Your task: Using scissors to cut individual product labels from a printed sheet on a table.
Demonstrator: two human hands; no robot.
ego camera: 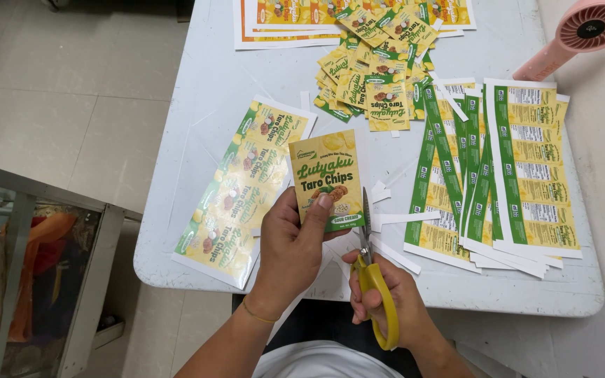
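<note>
**Scissors at the edge of a cut label**

The left hand [290, 245] holds a single yellow-and-green label [326, 180] upright above the desk [197, 105], its grip pinching the label's lower edge with the thumb pressed on the green band at the bottom. The label is a tall rectangle; its long axis runs away from the person, top end pointing toward the far side of the desk and leaning slightly left.

The right hand [390, 297] has its grip closed through the yellow handles of a pair of scissors [369, 262]. The blades point away from the person, nearly parallel to the label's right edge and just beside it; they look almost pressed together.

To the left of the held label lies a long uncut strip of the same labels [243, 185], slanting from near-left to far-right. At the far middle of the desk sits a loose heap of cut labels [369, 80], with flat printed sheets [281, 17] beyond it. On the right lie overlapping strips of back labels [519, 168], yellow with green bands and white panels, their long axes running toward the person. Thin white paper offcuts [397, 218] lie scattered near the scissors. A pink handheld fan [579, 35] rests at the far right corner.
</note>
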